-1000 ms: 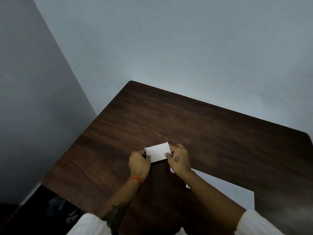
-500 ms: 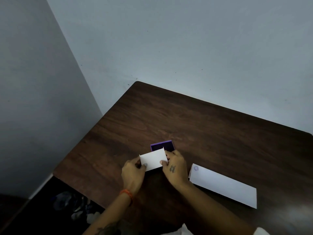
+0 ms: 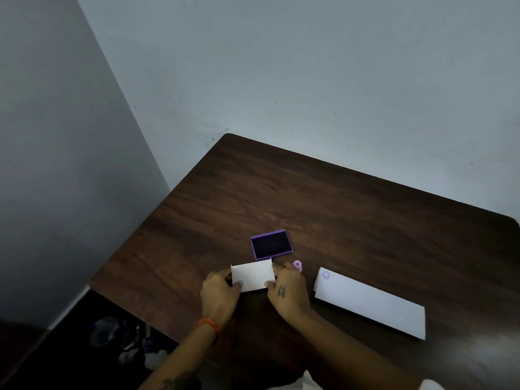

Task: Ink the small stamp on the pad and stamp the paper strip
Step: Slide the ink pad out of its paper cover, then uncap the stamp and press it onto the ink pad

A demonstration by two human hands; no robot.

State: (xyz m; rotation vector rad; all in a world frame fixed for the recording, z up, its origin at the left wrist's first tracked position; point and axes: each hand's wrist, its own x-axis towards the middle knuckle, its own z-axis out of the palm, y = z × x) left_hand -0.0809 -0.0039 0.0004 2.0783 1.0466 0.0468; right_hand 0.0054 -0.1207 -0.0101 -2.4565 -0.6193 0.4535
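Observation:
An open purple ink pad (image 3: 271, 244) with a dark inked surface lies on the dark wooden table (image 3: 351, 220). Just in front of it, my left hand (image 3: 219, 294) and my right hand (image 3: 287, 291) pinch the two short ends of a flat white cover (image 3: 252, 275), held slightly above the table. A small pink-purple stamp (image 3: 297, 265) peeks out behind my right hand's fingers, mostly hidden. The white paper strip (image 3: 371, 304) lies to the right, with one round purple stamp mark (image 3: 325, 275) near its left end.
The table stands in a corner with pale walls behind and to the left. Its left edge runs close to my left hand, and beyond it is dark floor with some crumpled items (image 3: 123, 342).
Both hands have drawn the white cover toward me, off the purple ink pad, which now shows fully. The stamp and the whole paper strip have come into sight.

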